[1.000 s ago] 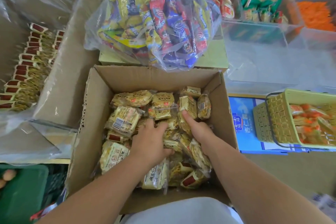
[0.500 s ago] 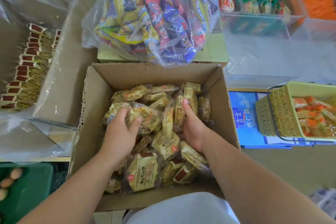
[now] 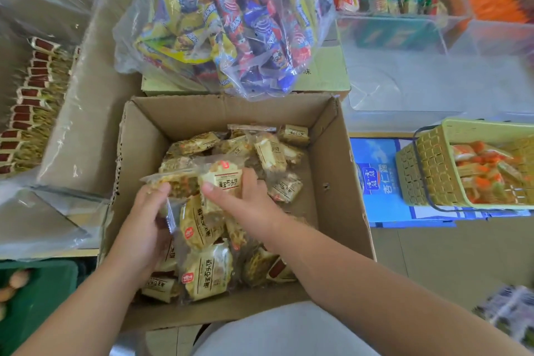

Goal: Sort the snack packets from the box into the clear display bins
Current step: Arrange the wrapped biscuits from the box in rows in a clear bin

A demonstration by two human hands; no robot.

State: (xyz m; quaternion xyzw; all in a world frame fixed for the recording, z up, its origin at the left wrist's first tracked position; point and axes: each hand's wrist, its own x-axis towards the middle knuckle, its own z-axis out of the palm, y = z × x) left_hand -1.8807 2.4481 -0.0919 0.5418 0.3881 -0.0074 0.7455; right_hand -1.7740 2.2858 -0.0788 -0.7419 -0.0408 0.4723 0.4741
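Note:
An open cardboard box (image 3: 332,211) holds several yellow-cream snack packets (image 3: 208,272). Both hands are inside it. My left hand (image 3: 141,228) grips a bunch of packets (image 3: 176,182) from the left, thumb on top. My right hand (image 3: 245,205) grips the same raised bunch from the right, thumb across a cream packet (image 3: 226,179). A clear display bin (image 3: 72,124) at the left holds rows of red-ended packets (image 3: 26,113). More clear bins (image 3: 404,32) stand at the back right.
A big clear bag of blue, red and yellow snacks (image 3: 228,23) lies on a pale carton behind the box. A yellow-green basket (image 3: 427,170) of orange packets sits at the right on a blue carton (image 3: 381,182). A green crate (image 3: 37,298) is at the lower left.
Both hands have closed in on a bunch of packets and lifted it a little above the pile; the right hand shifted left toward the left hand.

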